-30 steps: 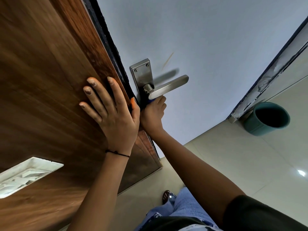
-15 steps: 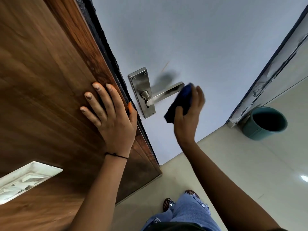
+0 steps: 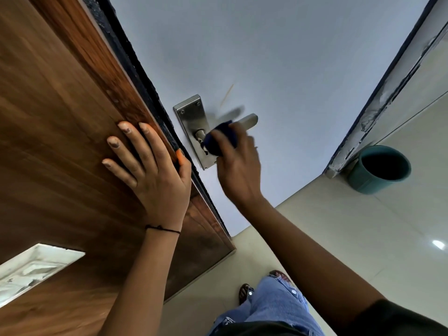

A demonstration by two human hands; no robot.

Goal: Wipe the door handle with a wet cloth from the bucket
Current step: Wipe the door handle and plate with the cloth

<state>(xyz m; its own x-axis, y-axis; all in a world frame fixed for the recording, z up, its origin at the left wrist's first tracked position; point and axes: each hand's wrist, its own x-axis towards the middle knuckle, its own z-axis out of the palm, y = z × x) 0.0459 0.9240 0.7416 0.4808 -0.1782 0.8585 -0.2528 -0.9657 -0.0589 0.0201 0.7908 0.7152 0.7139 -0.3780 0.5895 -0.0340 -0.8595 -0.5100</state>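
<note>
A pale wall and tiled floor surround the wooden door, braced by the flat, empty left hand. The bucket stands by the frame. The door handle is rubbed with the blue cloth, bunched in the right hand; if pressed down, the lever could be depressed and the cloth slip off.

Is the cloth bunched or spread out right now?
Bunched. The blue cloth is a wad in the right hand, pressed on the door handle near its base.
</note>
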